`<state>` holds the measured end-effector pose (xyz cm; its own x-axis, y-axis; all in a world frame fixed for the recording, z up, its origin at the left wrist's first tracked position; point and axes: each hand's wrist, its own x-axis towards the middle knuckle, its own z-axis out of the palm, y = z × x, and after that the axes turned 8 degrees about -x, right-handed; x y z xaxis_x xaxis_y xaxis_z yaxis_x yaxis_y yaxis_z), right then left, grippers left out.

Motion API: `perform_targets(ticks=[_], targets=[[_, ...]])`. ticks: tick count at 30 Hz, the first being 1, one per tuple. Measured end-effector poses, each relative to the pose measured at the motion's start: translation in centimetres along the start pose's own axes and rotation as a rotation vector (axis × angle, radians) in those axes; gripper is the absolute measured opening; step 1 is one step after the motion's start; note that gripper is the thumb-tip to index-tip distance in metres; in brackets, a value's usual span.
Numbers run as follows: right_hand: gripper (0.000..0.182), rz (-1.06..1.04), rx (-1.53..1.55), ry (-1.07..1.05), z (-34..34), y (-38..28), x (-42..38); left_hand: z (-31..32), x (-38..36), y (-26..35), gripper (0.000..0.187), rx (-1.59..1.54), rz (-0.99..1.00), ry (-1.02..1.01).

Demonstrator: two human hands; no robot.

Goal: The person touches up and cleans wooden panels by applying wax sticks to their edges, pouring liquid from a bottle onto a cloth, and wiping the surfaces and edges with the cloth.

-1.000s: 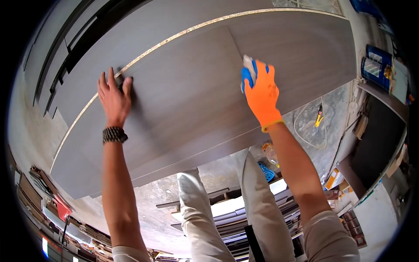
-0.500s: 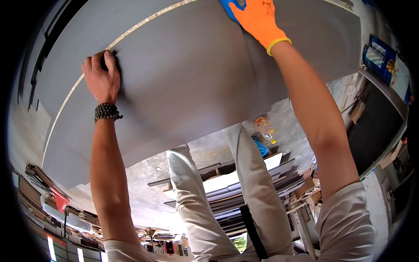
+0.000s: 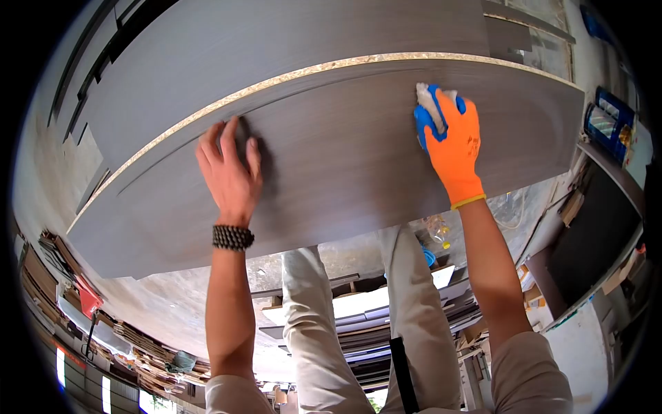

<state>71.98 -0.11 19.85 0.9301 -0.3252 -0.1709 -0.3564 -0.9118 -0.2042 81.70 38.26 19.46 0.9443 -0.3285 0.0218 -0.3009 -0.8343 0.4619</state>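
A large grey panel with a bare chipboard edge lies in front of me. My left hand, ungloved and with a dark beaded bracelet at the wrist, rests on the panel with its fingers spread, just short of that edge. On the right, my right hand wears an orange glove with blue fingertips. Its fingers are closed round a crumpled whitish cloth, which is pressed to the panel's face near the far edge.
Beyond the edge lies another grey board. Stacked boards lie on the floor behind my legs. A clear bottle with a yellow cap stands below the panel. At the right are a blue container and a dark board.
My left hand has let go of the chipboard edge and shifted right onto the panel's face. My right hand has come closer to me, and the cloth in it now shows.
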Motion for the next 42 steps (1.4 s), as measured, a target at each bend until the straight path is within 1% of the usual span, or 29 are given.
perform_targets(ticks=[1,2,3,4,5,7,8,9,10,11,12,13,14,15,17,18,21,23,25,28,30,31,32,34,35,36,37,39,42], targets=[[0.074,0.074,0.071,-0.141,0.2,-0.9,-1.4,-1.3,-2.4,-0.2,0.055,0.017,-0.026,-0.051],[0.074,0.062,0.079,-0.139,0.5,-1.6,-2.0,-2.9,-4.8,-0.9,0.061,0.048,-0.132,-0.067],[0.076,0.160,0.058,-0.111,0.8,-2.1,-2.4,-4.5,-7.3,-1.8,0.068,0.081,-0.240,-0.081],[0.078,0.255,0.037,-0.080,1.1,-2.4,-2.5,-6.0,-9.8,-4.1,0.075,0.142,-0.380,-0.050],[0.078,0.240,0.045,-0.076,1.6,-2.8,-2.7,-7.6,-12.4,-7.7,0.083,0.197,-0.521,-0.020],[0.080,0.289,0.033,-0.065,1.5,-3.1,-3.3,-9.7,-17.8,-15.5,0.099,0.193,-0.936,-0.014],[0.077,0.279,-0.015,-0.103,0.9,-3.6,-3.4,-10.1,-19.3,-18.2,0.099,0.185,-0.937,0.005],[0.077,0.269,-0.015,-0.084,0.6,-4.2,-3.4,-10.3,-20.2,-20.4,0.106,0.162,-0.993,-0.001],[0.078,0.333,-0.072,-0.134,0.4,-4.5,-3.7,-10.5,-20.1,-21.4,0.112,0.135,-1.048,-0.014],[0.078,0.397,-0.131,-0.183,0.4,-4.7,-3.8,-10.4,-20.1,-22.1,0.112,0.121,-1.045,-0.002],[0.078,0.360,-0.026,-0.092,1.8,-3.5,-4.2,-10.4,-19.5,-22.4,0.114,0.136,-1.039,0.006],[0.078,0.350,-0.030,-0.079,2.2,-4.3,-3.7,-10.0,-19.5,-22.9,0.117,0.152,-1.036,0.013],[0.078,0.402,-0.011,-0.035,2.7,-5.1,-3.6,-9.8,-19.6,-23.6,0.120,0.198,-0.868,0.053],[0.078,0.462,0.010,0.006,3.1,-5.5,-4.0,-10.0,-19.7,-23.6,0.120,0.193,-0.866,0.053],[0.078,0.476,0.006,0.009,3.7,-5.5,-3.9,-10.3,-19.2,-23.7,0.122,0.134,-0.870,0.076],[0.079,0.464,0.006,0.015,4.0,-5.4,-4.0,-10.6,-18.9,-23.7,0.128,0.145,-0.895,0.057],[0.082,0.467,0.025,0.032,3.0,-5.6,-4.3,-11.4,-18.8,-25.2,0.135,0.199,-0.812,0.021],[0.084,0.484,0.028,-0.002,3.5,-5.2,-4.3,-11.6,-18.9,-26.9,0.141,0.239,-0.805,0.014],[0.085,0.492,0.040,-0.005,3.4,-5.1,-3.9,-12.7,-17.3,-26.5,0.141,0.000,-0.853,0.008],[0.083,0.496,0.038,-0.016,3.5,-4.6,-2.8,-12.8,-15.2,-25.3,0.141,0.105,-0.954,-0.053],[0.080,0.379,-0.001,0.127,4.2,-3.3,0.2,-12.7,-12.4,-23.9,0.139,0.136,-1.009,-0.055],[0.077,0.393,0.016,0.147,3.7,-3.5,2.9,-12.3,-10.3,-23.7,0.137,0.120,-0.997,-0.039],[0.074,0.407,0.031,0.162,3.1,-3.5,6.0,-11.8,-7.6,-23.3,0.134,0.141,-0.982,-0.010],[0.068,0.245,0.012,0.301,3.9,-0.3,12.6,-11.0,-0.5,-23.4,0.131,0.162,-0.938,0.027],[0.065,0.231,-0.035,0.334,3.8,0.6,16.1,-10.7,3.4,-23.2,0.131,0.203,-0.931,0.049],[0.064,0.252,-0.035,0.311,3.3,1.0,19.4,-10.6,7.1,-23.2,0.131,0.212,-0.901,0.049],[0.065,0.212,-0.057,0.279,2.8,1.2,22.1,-9.8,9.8,-24.4,0.129,0.251,-0.804,0.092],[0.070,0.259,-0.113,0.314,3.9,3.8,27.8,-9.1,15.7,-24.9,0.130,0.202,-0.833,0.070],[0.067,0.256,-0.185,0.218,3.8,4.0,33.2,-8.6,20.2,-26.2,0.132,0.147,-0.724,0.038]])
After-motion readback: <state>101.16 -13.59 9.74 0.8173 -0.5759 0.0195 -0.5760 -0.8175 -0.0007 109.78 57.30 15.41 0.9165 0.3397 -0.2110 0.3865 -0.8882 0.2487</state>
